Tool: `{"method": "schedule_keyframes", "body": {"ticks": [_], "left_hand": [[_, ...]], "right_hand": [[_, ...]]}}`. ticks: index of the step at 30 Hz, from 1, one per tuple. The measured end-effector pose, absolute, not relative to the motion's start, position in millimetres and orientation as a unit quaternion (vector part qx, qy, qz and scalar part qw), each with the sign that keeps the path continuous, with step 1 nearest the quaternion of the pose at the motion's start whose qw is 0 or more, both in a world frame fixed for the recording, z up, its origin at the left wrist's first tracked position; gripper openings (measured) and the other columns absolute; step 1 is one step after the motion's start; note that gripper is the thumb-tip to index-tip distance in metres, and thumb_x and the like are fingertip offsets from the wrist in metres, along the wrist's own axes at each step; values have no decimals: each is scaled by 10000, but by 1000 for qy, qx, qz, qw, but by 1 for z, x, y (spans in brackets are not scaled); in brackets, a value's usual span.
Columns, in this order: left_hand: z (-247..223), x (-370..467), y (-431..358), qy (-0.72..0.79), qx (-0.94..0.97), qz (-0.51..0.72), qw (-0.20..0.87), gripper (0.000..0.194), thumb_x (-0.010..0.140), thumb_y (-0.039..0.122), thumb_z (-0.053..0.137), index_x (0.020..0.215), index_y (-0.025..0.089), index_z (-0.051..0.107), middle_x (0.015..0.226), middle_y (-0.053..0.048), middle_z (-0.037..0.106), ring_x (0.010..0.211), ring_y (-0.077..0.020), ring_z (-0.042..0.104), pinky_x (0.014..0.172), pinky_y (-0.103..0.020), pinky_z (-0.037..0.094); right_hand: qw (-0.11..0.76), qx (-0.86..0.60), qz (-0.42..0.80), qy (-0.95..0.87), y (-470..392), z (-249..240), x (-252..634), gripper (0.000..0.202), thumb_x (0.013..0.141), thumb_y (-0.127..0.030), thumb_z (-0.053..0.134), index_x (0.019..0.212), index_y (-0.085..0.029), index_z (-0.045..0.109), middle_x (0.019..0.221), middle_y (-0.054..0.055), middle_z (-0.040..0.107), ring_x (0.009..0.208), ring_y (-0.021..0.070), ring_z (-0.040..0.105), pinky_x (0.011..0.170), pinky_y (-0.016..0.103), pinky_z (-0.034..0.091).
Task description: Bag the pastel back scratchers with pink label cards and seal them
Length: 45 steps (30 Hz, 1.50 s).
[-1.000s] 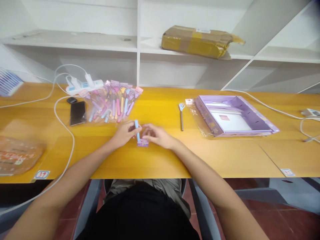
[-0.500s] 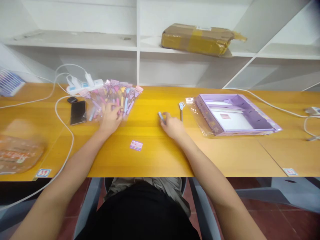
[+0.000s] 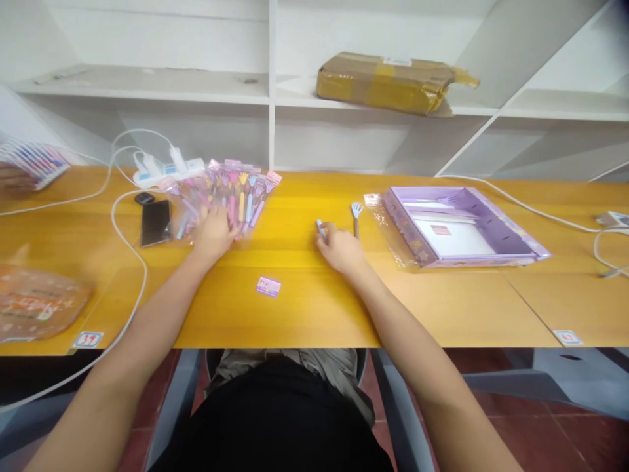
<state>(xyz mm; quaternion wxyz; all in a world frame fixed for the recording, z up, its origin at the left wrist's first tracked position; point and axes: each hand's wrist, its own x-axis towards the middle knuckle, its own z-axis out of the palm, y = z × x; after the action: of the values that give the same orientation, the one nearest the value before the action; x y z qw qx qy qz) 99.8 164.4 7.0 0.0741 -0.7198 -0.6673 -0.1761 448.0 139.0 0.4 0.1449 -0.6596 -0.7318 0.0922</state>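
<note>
My left hand [image 3: 213, 231] lies with fingers stretched over a pile of clear packets [image 3: 243, 196] at the left centre. In them are small hand-shaped back scratchers with pink, yellow, blue and purple handles. My right hand [image 3: 340, 248] rests on the table, its fingers closed on a light-blue handle [image 3: 321, 227] whose tip sticks out at the upper left. Just beyond its wrist side lies a blue hand-shaped scratcher head on a grey stem [image 3: 356, 221]. My hand hides its lower end; I cannot tell whether the handle belongs to it. A small printed card [image 3: 268, 286] lies between my forearms.
An open purple box [image 3: 476, 252] stands at the right, beside a clear bag [image 3: 388, 229]. A phone [image 3: 156, 223], a power strip [image 3: 170, 172] and white cables lie left. Another person's hand [image 3: 14, 178] touches a striped pack [image 3: 42, 160]. A taped carton [image 3: 383, 84] sits on the shelf.
My left hand has slid slightly down and left on the packets, its fingers straighter. My right hand has barely moved, still on the blue handle. Another person's hand has appeared at the far left.
</note>
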Motion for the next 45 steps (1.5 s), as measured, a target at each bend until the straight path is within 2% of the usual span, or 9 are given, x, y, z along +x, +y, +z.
{"method": "schedule_keyframes", "body": {"ticks": [6, 12, 18, 21, 25, 31, 38, 41, 45], "left_hand": [[11, 106, 165, -710, -680, -162, 91, 543, 908, 278, 600, 1394, 41, 558, 1321, -299, 674, 1302, -481, 558, 1051, -593, 433], [22, 110, 156, -702, -695, -130, 86, 482, 1002, 298, 490, 1389, 25, 579, 1425, -357, 597, 1358, -528, 519, 1042, -631, 386], [30, 100, 145, -676, -717, -149, 82, 404, 1013, 314, 473, 1322, 98, 616, 1306, -299, 668, 1356, -524, 538, 1025, -628, 410], [31, 107, 136, -631, -748, -189, 84, 367, 1041, 352, 437, 1245, 117, 630, 1218, -271, 683, 1277, -474, 590, 1034, -599, 444], [29, 137, 120, -531, -831, -161, 37, 338, 1092, 335, 338, 1170, 162, 617, 1114, -195, 693, 1032, -345, 671, 913, -481, 525], [25, 160, 102, -427, -895, -130, -4, 285, 1092, 261, 332, 1119, 172, 601, 1086, -171, 675, 1048, -335, 662, 930, -477, 524], [32, 140, 99, -362, -866, -200, -279, 303, 917, 191, 547, 1217, 227, 553, 1195, -109, 629, 1047, -266, 619, 945, -427, 525], [22, 144, 96, -276, -785, -301, -466, 326, 951, 339, 587, 1251, 216, 553, 1148, -98, 630, 975, -239, 622, 866, -377, 529], [8, 163, 87, -295, -682, -378, -552, 486, 1059, 570, 551, 1358, 189, 585, 1057, -67, 651, 890, -193, 622, 810, -318, 508]], "right_hand": [[176, -630, 145, -742, 135, 0, 439, 533, 1058, -370, 519, 1540, -144, 533, 1049, 153, 809, 990, 342, 755, 876, 393, 544], [208, -611, 159, -747, 136, -3, 440, 517, 1044, -352, 522, 1516, -145, 547, 979, 115, 795, 931, 310, 739, 845, 370, 533], [285, -578, 185, -742, 137, -8, 440, 441, 1025, -353, 542, 1423, -174, 601, 885, 58, 731, 818, 250, 681, 791, 343, 514], [382, -516, 317, -698, 137, -8, 438, 459, 1018, -508, 583, 1361, -204, 609, 831, 9, 670, 679, 186, 591, 657, 304, 482], [464, -374, 576, -560, 132, 0, 434, 655, 913, -673, 700, 1412, -273, 555, 1008, 21, 703, 585, 119, 520, 440, 233, 323], [549, -296, 654, -428, 122, 20, 434, 510, 813, -528, 846, 1219, -258, 700, 1111, 44, 725, 679, 119, 585, 399, 191, 371], [536, -284, 702, -374, 125, 14, 435, 259, 856, -252, 728, 1102, -178, 768, 1032, 73, 814, 789, 155, 716, 582, 217, 594], [494, -256, 732, -393, 120, 8, 429, 238, 892, -269, 754, 1103, -160, 772, 1033, 92, 835, 810, 161, 761, 696, 245, 649], [368, -184, 777, -475, 100, 2, 410, 324, 919, -379, 831, 1134, -149, 753, 1103, 127, 833, 852, 193, 806, 808, 322, 679]]}}
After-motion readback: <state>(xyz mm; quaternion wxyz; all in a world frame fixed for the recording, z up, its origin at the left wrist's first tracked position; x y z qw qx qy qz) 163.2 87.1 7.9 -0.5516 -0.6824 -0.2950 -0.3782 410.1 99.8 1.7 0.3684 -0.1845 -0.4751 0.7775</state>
